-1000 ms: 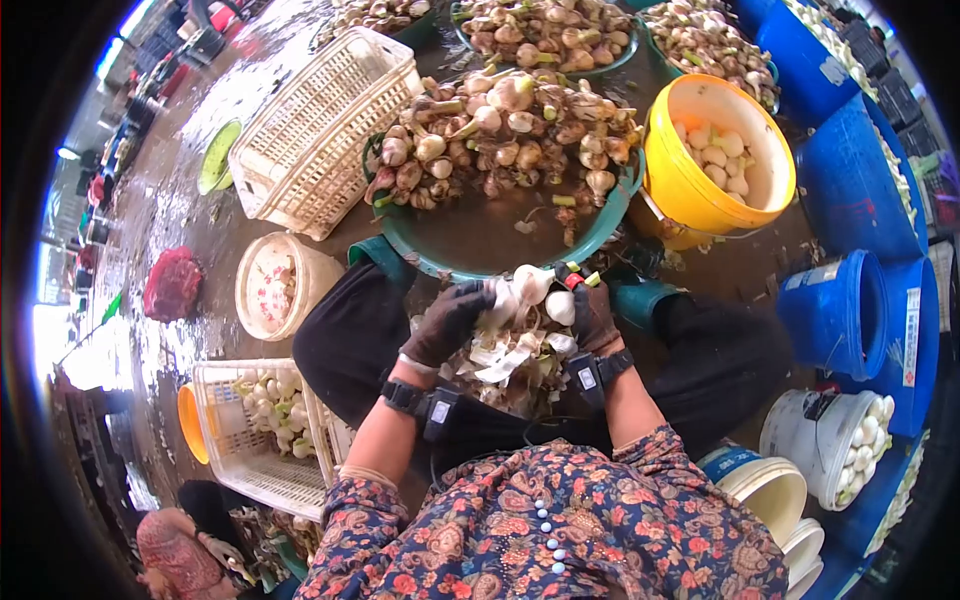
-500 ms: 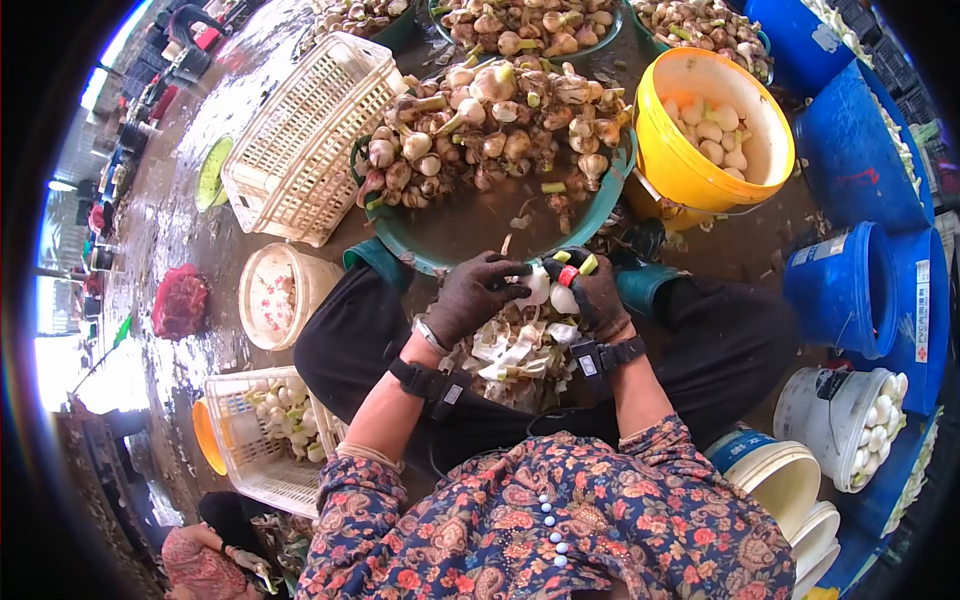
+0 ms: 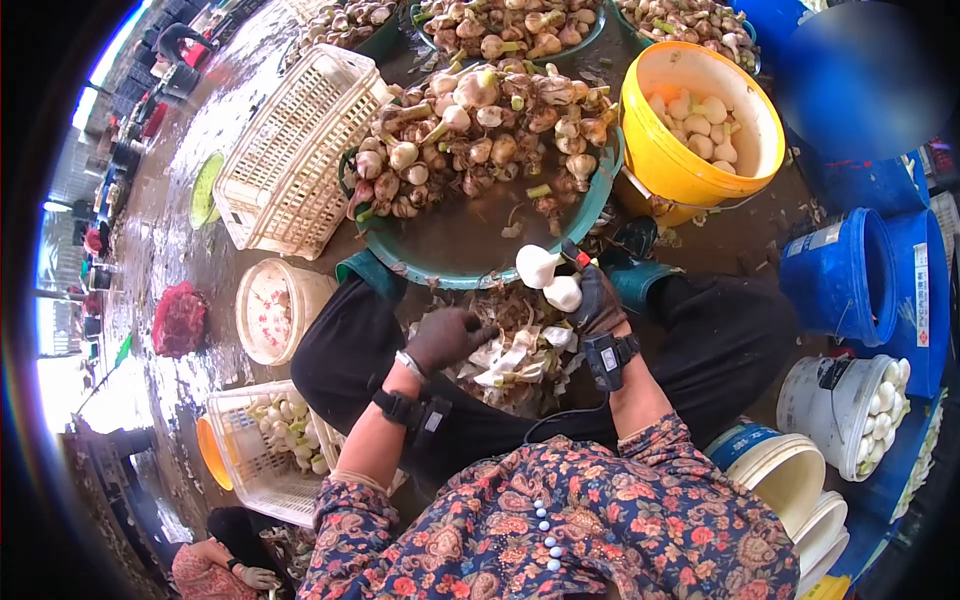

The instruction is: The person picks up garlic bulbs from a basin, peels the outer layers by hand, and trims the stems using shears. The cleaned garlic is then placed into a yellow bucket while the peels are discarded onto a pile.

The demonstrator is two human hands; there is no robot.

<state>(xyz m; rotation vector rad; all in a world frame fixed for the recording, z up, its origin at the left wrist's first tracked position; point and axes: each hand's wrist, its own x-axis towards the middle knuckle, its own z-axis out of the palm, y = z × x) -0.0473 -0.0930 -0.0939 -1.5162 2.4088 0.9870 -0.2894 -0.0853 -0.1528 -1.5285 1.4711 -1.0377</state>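
My right hand, in a dark glove, is closed round two garlic bulbs that stick out to its left. The upper white garlic bulb is peeled, and below it sits a second garlic bulb. A small dark thing with a red band shows at the fingers of this hand; its kind is unclear. My left hand, also gloved, hovers apart from the bulbs with fingers loosely spread, over a heap of garlic skins between my legs.
Ahead stands a green basin heaped with unpeeled garlic. A yellow bucket with peeled bulbs is at its right, a white crate at its left. Blue buckets line the right; another person sits lower left.
My left hand has let go of the bulbs and moved down and left. The two bulbs in my right hand now show clearly, and the green stems beside them are out of sight.
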